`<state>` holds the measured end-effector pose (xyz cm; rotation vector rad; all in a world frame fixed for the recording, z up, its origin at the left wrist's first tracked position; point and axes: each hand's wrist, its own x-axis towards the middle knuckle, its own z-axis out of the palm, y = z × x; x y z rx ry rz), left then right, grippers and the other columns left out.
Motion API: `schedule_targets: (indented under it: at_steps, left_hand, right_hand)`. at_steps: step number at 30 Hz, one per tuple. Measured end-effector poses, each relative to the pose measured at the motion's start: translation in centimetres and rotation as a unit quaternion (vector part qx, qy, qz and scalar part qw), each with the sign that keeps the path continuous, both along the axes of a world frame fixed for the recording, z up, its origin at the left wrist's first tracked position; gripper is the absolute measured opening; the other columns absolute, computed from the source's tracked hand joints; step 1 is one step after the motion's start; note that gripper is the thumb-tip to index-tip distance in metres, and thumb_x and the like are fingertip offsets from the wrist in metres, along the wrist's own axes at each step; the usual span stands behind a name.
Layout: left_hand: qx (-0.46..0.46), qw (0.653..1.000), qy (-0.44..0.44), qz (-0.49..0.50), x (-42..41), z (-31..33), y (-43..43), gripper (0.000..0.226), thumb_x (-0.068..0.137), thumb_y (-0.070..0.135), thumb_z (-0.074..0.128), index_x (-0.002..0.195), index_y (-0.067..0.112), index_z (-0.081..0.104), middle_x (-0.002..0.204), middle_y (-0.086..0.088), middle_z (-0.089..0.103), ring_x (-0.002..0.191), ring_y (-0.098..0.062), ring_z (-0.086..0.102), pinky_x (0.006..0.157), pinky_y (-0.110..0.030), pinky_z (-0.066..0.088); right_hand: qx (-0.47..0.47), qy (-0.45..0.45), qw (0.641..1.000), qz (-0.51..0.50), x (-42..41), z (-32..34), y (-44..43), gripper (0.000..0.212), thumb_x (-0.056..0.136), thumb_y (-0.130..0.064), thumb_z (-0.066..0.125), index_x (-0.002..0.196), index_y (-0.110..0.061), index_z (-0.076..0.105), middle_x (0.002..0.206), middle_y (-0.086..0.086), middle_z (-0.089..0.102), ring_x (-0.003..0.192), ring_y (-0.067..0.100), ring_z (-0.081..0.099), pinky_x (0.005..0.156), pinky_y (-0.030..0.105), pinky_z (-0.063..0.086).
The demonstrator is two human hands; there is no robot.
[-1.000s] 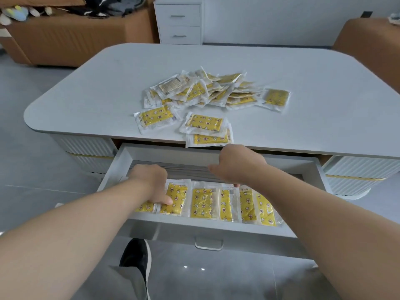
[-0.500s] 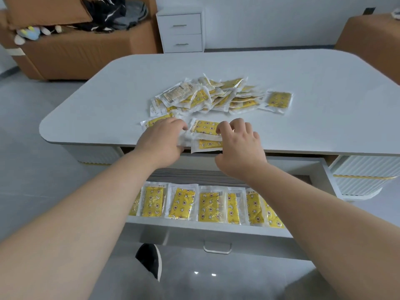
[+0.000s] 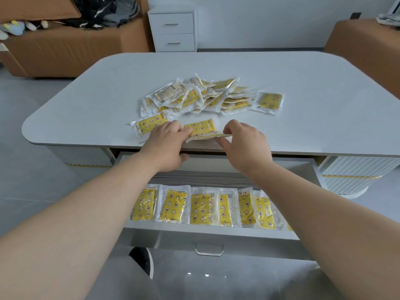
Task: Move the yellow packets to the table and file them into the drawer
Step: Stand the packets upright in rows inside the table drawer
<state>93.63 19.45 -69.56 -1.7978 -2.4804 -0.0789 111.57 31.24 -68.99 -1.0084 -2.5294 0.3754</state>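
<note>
Two bare forearms reach forward over an open drawer (image 3: 216,231) to the near edge of a white desk (image 3: 303,87). The left hand (image 3: 166,146) and right hand (image 3: 244,144) meet on two stacked packets (image 3: 201,129) between them at the desk edge. The left hand's fingers are curled, the tips pinching the stack's left end. The right hand's fingers are bent, with the thumb below and the fingertips above the stack's right end. The stack's long axis runs left to right, between the two hands, with the right end slightly farther away. The lower packet's edge peeks out under the upper one.

Just left of the left hand a single packet (image 3: 149,126) lies flat, long axis also roughly left to right, partly covered by the hand. Beyond both hands a loose pile (image 3: 194,96) of packets lies at mixed angles. To the right of it, one packet (image 3: 270,100) sits a little apart.

Below the wrists, in the drawer, a row (image 3: 203,208) of packets lies side by side, overlapping, each with its long axis pointing away from the person.
</note>
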Motion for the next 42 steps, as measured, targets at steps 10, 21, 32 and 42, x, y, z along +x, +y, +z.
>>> schedule_targets:
  at_steps: [10, 21, 32, 42]
  left_hand:
    - [0.051, 0.998, -0.037, -0.003, 1.7, 0.9, 0.3, 0.024, 0.09, 0.027, 0.07, 0.106, 0.019, 0.055, 0.104, 0.001, 0.064, 0.096, -0.025, 0.06, 0.078, -0.035, 0.047]
    - [0.224, 0.819, -0.489, 0.2, 4.1, 5.0, -1.2, 0.03, 0.106, 0.027, 0.048, 0.134, 0.017, 0.054, 0.125, 0.001, 0.06, 0.069, -0.016, 0.073, 0.059, -0.028, 0.054]
    - [0.269, 0.613, -0.651, 0.358, 4.0, 6.9, -7.2, 0.052, 0.083, 0.046, 0.075, 0.114, 0.006, 0.062, 0.111, -0.012, 0.065, 0.096, -0.027, 0.071, 0.083, -0.034, 0.061]
    - [0.048, 0.773, -0.485, 0.407, -0.7, 2.5, -8.9, 0.026, 0.081, -0.014, 0.073, 0.101, 0.003, 0.073, 0.092, -0.013, 0.071, 0.078, -0.023, 0.068, 0.062, -0.029, 0.057]
  right_hand:
    - [-0.195, 0.204, 0.957, -0.065, 0.8, 2.4, 0.2, 0.022, 0.106, -0.039, 0.047, 0.106, -0.018, 0.045, 0.084, 0.003, 0.067, 0.051, 0.022, 0.069, 0.056, 0.042, 0.058]
    - [-0.484, 0.454, 0.745, -0.069, -0.3, 3.7, -0.4, 0.024, 0.096, -0.032, 0.066, 0.095, -0.011, 0.057, 0.099, 0.015, 0.073, 0.079, 0.024, 0.078, 0.084, 0.042, 0.063]
    - [-0.251, 0.255, 0.931, 0.074, -0.3, 3.7, -3.2, 0.034, 0.086, -0.012, 0.071, 0.111, -0.028, 0.055, 0.117, -0.007, 0.057, 0.104, 0.009, 0.056, 0.087, 0.029, 0.051]
    - [-0.3, 0.059, 0.942, 0.137, -1.9, 1.9, -5.3, 0.053, 0.079, -0.018, 0.085, 0.118, -0.028, 0.05, 0.099, -0.004, 0.064, 0.081, 0.008, 0.065, 0.057, 0.017, 0.051]
